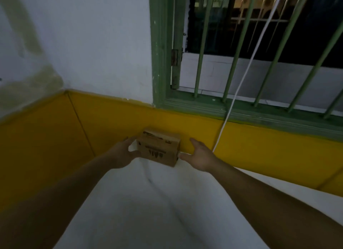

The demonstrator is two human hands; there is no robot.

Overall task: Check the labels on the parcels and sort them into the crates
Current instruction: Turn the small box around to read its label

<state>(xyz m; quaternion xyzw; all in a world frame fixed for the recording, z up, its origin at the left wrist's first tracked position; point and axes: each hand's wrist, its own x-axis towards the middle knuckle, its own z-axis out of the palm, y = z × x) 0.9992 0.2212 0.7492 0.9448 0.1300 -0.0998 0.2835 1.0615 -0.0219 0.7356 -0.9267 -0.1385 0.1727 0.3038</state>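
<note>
- Reaching forward with both arms, the person brackets a small cardboard box (159, 148) that sits at the far edge of a white cloth (167, 202), close against the yellow wall band (104, 116) under the barred window (259, 49).
- The box lies dead ahead, between the two hands; its long axis runs left to right, tilted a little so the right end sits nearer the viewer.
- The left hand (124, 154) is at the box's left end, fingers spread and only lightly curved, thumb low near the bottom corner. It looks to be touching or about to touch; a firm hold is not evident, so I read it as open.
- The right hand (199, 155) is open too, fingers straight, thumb pointing toward the box's right end, with a slight gap showing between palm and cardboard.
- The left hand is therefore the nearer one; the right needs to close inward to squeeze the short ends.
- Dark print shows on the near face, too blurred to read, so the label check is not yet done.
- No crates are in view.
- A white cord (239, 87) hangs just right of the box.
</note>
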